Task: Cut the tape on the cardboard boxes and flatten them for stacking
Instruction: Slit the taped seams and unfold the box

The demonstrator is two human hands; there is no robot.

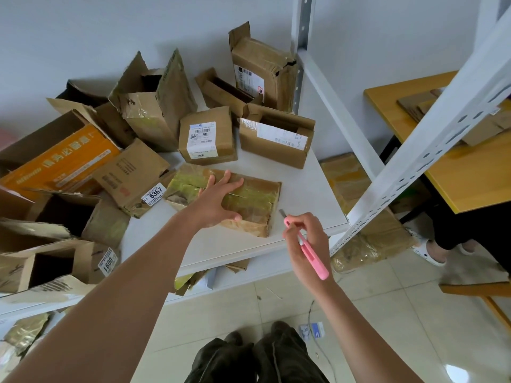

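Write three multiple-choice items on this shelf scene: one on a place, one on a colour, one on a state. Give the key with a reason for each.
1. Where does the left hand rest?
A. on the taped box lying at the front of the shelf
B. on the orange box
C. on the wooden table

2. What colour is the handle of the utility knife?
A. blue
B. pink
C. black

3. In what state is the knife's blade?
A. pushed out, clear of the box
C. retracted inside the handle
B. sunk into the tape

Key:
1. A, the spread fingers lie flat on the yellow-green tape on top of that box.
2. B, the handle that the right hand grips is pink along its whole length.
3. A, a short grey blade tip shows beyond the handle, with white shelf between it and the box.
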